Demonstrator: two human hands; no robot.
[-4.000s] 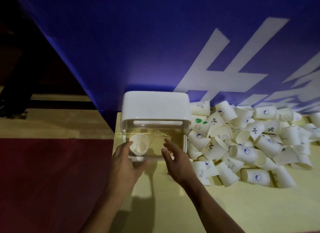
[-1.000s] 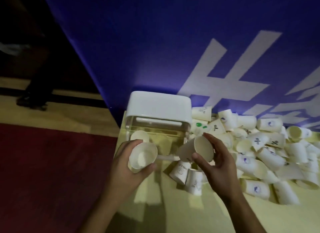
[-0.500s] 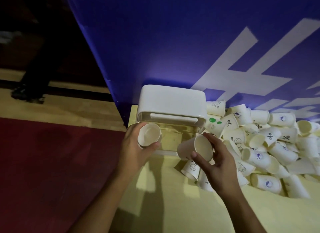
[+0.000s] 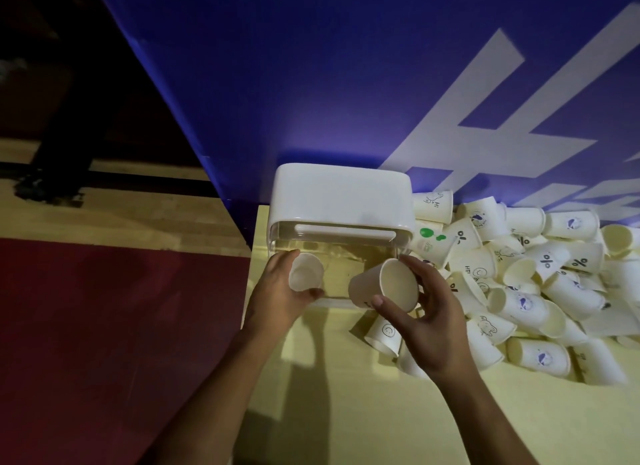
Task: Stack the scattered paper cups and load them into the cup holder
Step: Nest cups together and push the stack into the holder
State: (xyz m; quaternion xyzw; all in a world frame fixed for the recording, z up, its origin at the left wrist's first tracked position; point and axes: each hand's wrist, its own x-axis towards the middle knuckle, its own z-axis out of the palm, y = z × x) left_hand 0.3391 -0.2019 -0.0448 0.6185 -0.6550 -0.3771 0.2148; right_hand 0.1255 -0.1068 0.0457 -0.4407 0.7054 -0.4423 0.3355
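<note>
Fingers (image 4: 282, 257) of the left hand (image 4: 277, 291) curl round one paper cup (image 4: 306, 272), and the right hand (image 4: 426, 322) grips a second cup (image 4: 384, 286), both just in front of the cup holder (image 4: 341, 194) at the back left corner of the table (image 4: 346, 395). A second ago the cups were lower and further apart; now they are close, so I think one will soon slide into the other. The pile of cups (image 4: 554, 291) by the back edge runs out of view on the right, and it is too dim to tell what is inside the holder.

Cup pile (image 4: 561, 293) crowds holder (image 4: 341, 194) right; front passable.
</note>
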